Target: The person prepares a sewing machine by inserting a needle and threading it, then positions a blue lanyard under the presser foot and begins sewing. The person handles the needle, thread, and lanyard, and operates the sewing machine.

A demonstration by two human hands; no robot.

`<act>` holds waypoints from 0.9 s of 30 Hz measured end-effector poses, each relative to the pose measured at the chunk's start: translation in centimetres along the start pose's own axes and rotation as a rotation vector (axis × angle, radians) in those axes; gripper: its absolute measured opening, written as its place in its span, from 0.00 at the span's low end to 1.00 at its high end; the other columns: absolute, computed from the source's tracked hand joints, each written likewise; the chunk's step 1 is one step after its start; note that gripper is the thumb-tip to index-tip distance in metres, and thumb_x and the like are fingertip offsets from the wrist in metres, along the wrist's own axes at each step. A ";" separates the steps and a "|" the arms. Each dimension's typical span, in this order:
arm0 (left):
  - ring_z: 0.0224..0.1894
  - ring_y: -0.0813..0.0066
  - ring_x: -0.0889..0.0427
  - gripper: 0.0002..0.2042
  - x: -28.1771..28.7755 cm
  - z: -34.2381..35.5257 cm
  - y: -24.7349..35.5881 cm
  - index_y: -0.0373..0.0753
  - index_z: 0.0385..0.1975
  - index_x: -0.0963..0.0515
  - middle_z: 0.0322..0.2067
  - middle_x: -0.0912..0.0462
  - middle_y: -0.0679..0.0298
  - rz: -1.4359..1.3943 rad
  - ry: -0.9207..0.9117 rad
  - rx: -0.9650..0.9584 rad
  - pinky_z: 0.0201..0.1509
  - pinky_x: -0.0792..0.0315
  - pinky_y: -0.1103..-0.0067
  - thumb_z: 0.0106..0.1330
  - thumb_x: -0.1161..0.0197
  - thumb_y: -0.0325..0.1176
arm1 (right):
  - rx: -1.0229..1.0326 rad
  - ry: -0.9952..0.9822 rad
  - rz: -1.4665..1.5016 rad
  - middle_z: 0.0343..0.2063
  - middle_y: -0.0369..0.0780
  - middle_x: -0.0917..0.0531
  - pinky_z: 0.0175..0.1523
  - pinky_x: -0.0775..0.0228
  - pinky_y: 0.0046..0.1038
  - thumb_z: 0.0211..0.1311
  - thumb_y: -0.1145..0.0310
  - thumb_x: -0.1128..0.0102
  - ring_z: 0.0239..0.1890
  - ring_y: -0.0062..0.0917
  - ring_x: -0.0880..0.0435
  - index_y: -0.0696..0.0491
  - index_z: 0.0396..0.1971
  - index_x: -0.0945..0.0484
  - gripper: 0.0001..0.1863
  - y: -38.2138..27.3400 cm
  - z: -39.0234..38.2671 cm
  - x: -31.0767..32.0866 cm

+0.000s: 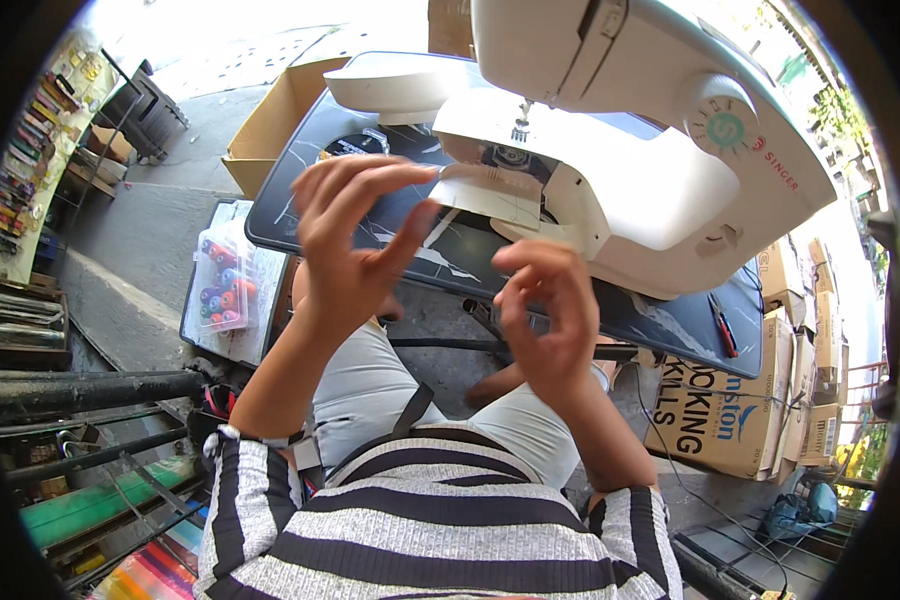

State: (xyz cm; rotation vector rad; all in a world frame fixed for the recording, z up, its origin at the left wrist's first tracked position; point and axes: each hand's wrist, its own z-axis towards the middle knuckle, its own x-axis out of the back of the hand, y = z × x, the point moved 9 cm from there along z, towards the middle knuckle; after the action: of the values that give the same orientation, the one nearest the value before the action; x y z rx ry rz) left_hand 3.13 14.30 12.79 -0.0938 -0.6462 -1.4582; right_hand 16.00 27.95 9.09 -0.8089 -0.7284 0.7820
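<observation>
A white sewing machine (pixel 660 150) stands on a dark marble-patterned table (pixel 670 325). The front flap (pixel 490 195) of its arm hangs down, baring the metal bobbin area (pixel 510 157) below the needle. My left hand (pixel 355 235) hovers in front of the flap, open, its thumb and fingers apart. To its right, my right hand (pixel 548 310) is raised near the table's front edge with the fingers curled in. That hand is blurred, and whatever it may pinch is too small to make out. A detached white machine piece (pixel 400 88) sits at the back left of the table.
A clear box of colourful thread spools (pixel 227 288) rests on a stand at left. A red-and-black hand tool (pixel 722 325) lies at the table's right end. Cardboard boxes (pixel 720 415) stack at right; an open carton (pixel 280 115) stands behind the table. A cord (pixel 670 460) trails down right.
</observation>
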 end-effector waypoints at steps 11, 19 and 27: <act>0.26 0.89 0.21 0.12 -11.1 -0.4 -0.2 0.34 0.48 0.18 0.29 0.15 0.65 -1.072 -0.212 0.604 0.28 0.30 0.91 0.72 0.36 0.34 | -0.261 -0.020 0.212 0.41 0.38 0.18 0.38 0.26 0.16 0.65 0.79 0.38 0.33 0.13 0.20 0.57 0.67 0.37 0.31 6.5 1.2 -0.3; 0.20 0.89 0.24 0.11 -11.1 -4.6 0.4 0.33 0.41 0.15 0.20 0.18 0.68 -1.157 -0.268 0.782 0.23 0.33 0.90 0.73 0.38 0.35 | -0.495 -0.287 0.149 0.30 0.34 0.16 0.36 0.27 0.17 0.66 0.77 0.39 0.30 0.13 0.19 0.56 0.45 0.15 0.09 4.6 -4.1 0.7; 0.18 0.88 0.23 0.11 -11.0 -6.5 1.5 0.32 0.40 0.16 0.22 0.16 0.64 -1.150 -0.265 0.810 0.19 0.33 0.91 0.73 0.38 0.35 | -0.507 -0.616 -0.064 0.35 0.41 0.12 0.39 0.24 0.24 0.64 0.75 0.38 0.31 0.21 0.16 0.57 0.47 0.16 0.12 3.6 -5.6 1.0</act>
State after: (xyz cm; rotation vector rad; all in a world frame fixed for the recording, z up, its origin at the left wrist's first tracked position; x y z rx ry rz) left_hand 7.03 21.47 2.82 0.8585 -1.6220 -2.1363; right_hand 19.83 28.48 3.63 -0.9972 -1.5385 0.8054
